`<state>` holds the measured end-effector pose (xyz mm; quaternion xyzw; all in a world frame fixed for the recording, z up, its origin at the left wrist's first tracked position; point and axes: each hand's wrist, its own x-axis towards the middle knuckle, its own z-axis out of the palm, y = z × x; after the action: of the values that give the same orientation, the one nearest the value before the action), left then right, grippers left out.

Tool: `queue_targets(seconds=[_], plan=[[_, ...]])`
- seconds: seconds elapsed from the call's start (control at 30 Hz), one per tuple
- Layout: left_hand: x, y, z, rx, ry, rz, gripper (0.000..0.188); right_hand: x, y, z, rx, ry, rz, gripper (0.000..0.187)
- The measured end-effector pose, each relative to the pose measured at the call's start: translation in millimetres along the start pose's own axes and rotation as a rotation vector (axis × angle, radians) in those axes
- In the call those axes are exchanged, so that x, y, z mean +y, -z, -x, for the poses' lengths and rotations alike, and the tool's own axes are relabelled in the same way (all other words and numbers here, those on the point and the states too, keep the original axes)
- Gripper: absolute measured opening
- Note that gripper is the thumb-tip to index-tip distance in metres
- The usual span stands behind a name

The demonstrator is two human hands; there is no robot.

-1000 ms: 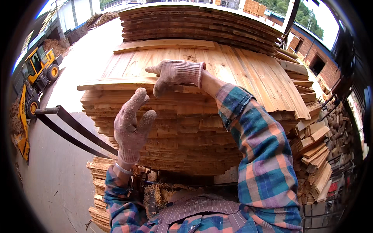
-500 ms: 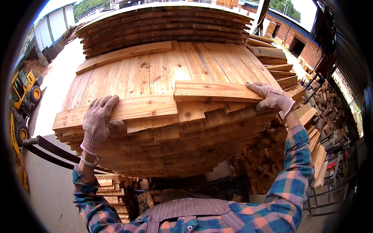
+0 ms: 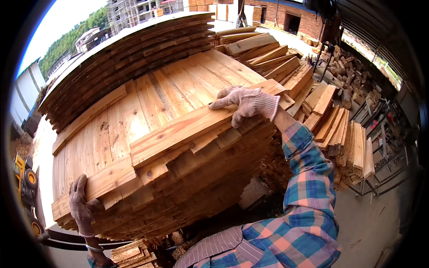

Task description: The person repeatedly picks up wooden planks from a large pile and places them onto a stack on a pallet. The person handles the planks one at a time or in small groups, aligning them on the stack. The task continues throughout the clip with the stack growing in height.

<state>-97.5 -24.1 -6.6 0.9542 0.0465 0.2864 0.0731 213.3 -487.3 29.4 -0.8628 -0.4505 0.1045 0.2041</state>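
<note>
Two pale planks lie roughly end to end along the near edge of a tall stack of boards (image 3: 192,163). My left hand (image 3: 81,203), in a knit glove, grips the left plank (image 3: 111,177), fingers over its top and thumb at the front. On the longer right plank (image 3: 178,131), my gloved right hand (image 3: 250,103) is closed near the right end, its fingers across the top and thumb at the near face. Both planks rest crosswise on a layer of side-by-side boards (image 3: 147,98). The undersides of the planks are hidden.
Another crosswise plank (image 3: 91,118) lies at the far side, before a higher board pile (image 3: 129,56). Loose boards (image 3: 330,120) heap up at the right, beside a metal rack (image 3: 380,174) and cut wood (image 3: 348,76). A yellow loader (image 3: 29,178) stands at the left.
The view has swung right and tilted, so the stack appears slanted. My right hand sits further in along its plank, whose end now shows beyond it. My left hand stays on the left plank.
</note>
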Motion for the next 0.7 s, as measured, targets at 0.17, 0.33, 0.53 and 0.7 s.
queue_targets(seconds=[0.17, 0.33, 0.53, 0.7], plan=[[-12.8, -3.4, 4.5, -0.040, -0.033, -0.035, 0.077, 13.0, -10.6, 5.1, 0.141, 0.079, 0.172, 0.083], [0.9, 2.1, -2.8, -0.016, -0.278, -0.270, 0.043, 14.6, -18.8, 14.3, 0.266, -0.016, 0.338, 0.085], [-15.1, -28.2, -6.5, -0.086, -0.408, 0.259, 0.047, -51.2, -103.3, 77.0, 0.716, -0.076, 0.473, 0.063], [165.5, -34.6, 53.4, -0.010, -0.366, 0.904, 0.053, -15.0, -200.9, 186.1, 0.169, -0.590, 0.136, 0.078]])
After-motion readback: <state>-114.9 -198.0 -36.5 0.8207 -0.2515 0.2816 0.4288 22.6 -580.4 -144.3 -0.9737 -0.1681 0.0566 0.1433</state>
